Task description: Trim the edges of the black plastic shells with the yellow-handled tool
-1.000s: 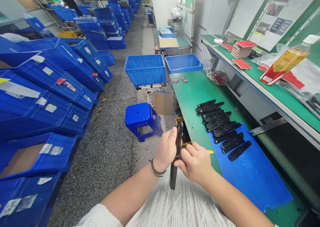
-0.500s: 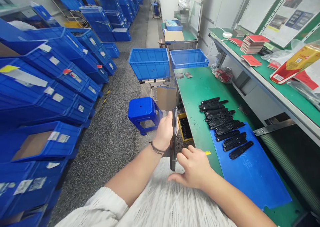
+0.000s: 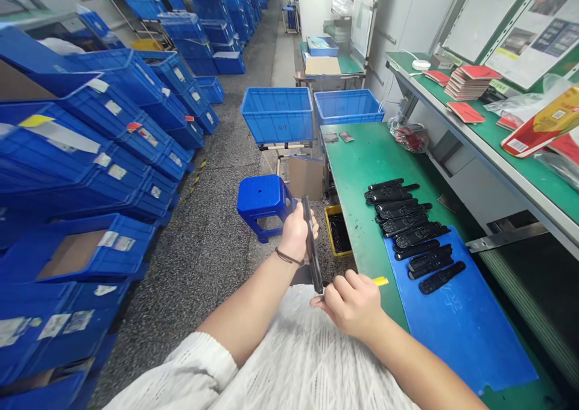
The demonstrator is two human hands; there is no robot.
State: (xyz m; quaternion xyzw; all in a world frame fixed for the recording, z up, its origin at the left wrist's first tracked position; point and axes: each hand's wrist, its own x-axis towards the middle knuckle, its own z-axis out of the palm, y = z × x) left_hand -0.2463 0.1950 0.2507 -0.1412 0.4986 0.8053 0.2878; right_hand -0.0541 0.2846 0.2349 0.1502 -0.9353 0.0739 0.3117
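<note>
My left hand (image 3: 296,232) is closed around the upper part of a long, narrow black plastic piece (image 3: 314,259), held edge-on above my lap. My right hand (image 3: 350,301) is curled in a fist at the lower end of this piece, thumb close to its tip. Out of the back of the fist pokes the yellow end of a slim tool (image 3: 380,281); its working end is hidden by my fingers. To the right, several similar black plastic pieces (image 3: 411,235) lie in a row on the green bench (image 3: 357,163), partly on a blue sheet (image 3: 470,331).
A blue stool (image 3: 260,194) stands ahead on the floor, near a yellow-rimmed bin (image 3: 332,250) beside the bench. Blue crates (image 3: 277,114) stand at the bench's far end. Stacked blue crates (image 3: 136,132) line the left. A shelf (image 3: 456,114) with red booklets (image 3: 470,81) overhangs the right.
The black piece has tilted, its lower end swinging right. My right thumb has come in from spread to close by the piece's lower end. The view has shifted slightly left.
</note>
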